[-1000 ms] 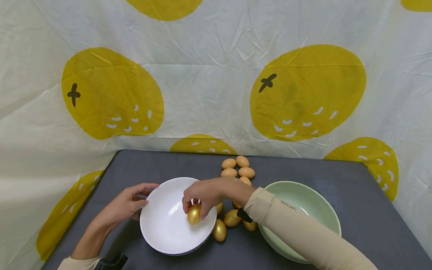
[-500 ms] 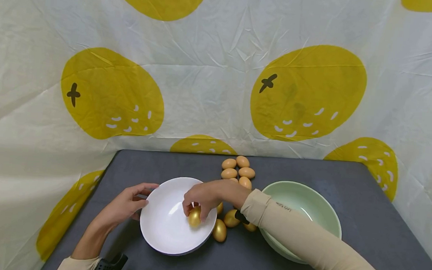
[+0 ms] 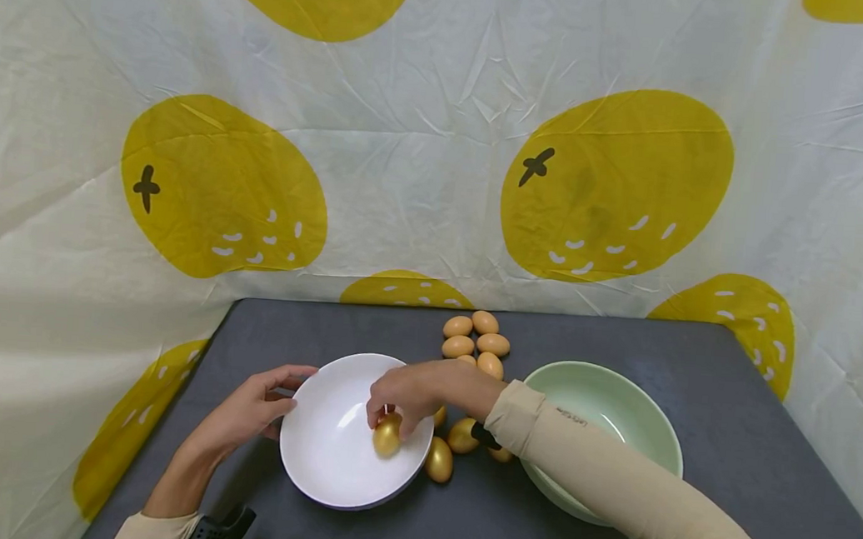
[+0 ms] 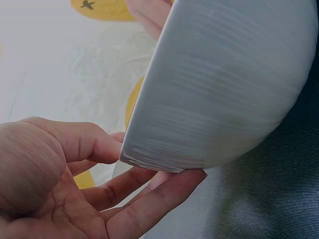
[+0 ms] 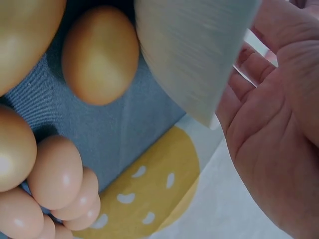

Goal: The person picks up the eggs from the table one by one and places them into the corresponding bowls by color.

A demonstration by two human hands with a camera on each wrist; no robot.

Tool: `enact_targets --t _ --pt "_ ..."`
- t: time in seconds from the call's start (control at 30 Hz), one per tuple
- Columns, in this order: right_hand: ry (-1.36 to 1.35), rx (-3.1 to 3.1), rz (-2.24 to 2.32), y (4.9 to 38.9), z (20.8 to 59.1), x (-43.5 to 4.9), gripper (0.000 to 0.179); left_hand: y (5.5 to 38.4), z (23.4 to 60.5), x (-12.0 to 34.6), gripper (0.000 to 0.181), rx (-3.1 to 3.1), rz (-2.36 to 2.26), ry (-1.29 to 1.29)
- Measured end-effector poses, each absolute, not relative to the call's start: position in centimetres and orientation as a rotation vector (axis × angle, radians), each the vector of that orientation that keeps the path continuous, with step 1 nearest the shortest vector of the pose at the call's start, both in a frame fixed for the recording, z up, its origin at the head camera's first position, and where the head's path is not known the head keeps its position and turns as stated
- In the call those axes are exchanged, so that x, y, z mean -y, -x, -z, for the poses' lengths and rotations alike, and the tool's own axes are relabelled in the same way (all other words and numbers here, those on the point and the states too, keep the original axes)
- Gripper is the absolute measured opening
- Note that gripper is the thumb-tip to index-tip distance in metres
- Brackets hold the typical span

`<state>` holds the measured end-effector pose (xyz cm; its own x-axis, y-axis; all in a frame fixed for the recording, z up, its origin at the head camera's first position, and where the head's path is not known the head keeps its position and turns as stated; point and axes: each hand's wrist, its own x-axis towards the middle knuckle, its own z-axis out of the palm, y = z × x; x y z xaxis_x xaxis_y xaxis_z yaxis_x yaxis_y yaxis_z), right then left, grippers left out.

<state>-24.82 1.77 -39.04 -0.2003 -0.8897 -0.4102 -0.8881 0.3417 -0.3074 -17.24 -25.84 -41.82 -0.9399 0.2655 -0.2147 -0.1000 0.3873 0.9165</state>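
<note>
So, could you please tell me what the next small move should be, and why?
Perhaps the right hand should gently release the golden egg into the white bowl: it holds the egg within the bowl's outline, and the left hand touches the bowl's edge, which should help steady it.

In the head view, the right sleeve [image 3: 628, 467] crosses the green bowl [image 3: 589, 385], hiding a broad band from nine to four o'clock; its lettering [image 3: 571, 416] is too small to read. The right hand [image 3: 409, 393] covers the golden egg's [image 3: 386, 437] top, and the arm hides some loose eggs [image 3: 492, 345] – their full count cannot be told. The left sleeve [image 3: 153, 531] is cut off between seven and eight. In the left wrist view, the white bowl [image 4: 224, 89] leaves the frame from twelve to two – its far side unseen.
</note>
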Motion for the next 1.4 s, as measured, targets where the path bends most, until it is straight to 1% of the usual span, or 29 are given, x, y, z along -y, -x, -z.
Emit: enact_targets --t 0.23,0.47,0.77,1.07,1.4 --pt "1.549 -2.101 0.101 24.5 37.3 -2.8 0.039 17.2 41.7 25.8 0.051 -2.325 -1.562 -0.145" --pt "1.59 -2.101 0.246 24.2 36.3 -4.4 0.034 17.3 41.7 25.7 0.049 -2.342 -1.547 -0.121" --pt "1.531 -2.104 0.399 23.6 34.9 -6.6 0.036 17.4 41.8 25.9 0.049 -2.336 -1.545 -0.138" --pt "1.565 -2.141 0.398 23.3 34.8 -8.8 0.037 17.2 41.7 25.9 0.049 -2.327 -1.555 -0.137" --pt "1.522 -2.14 0.424 22.6 34.7 -10.6 0.036 17.1 41.8 25.8 0.049 -2.328 -1.552 -0.131"
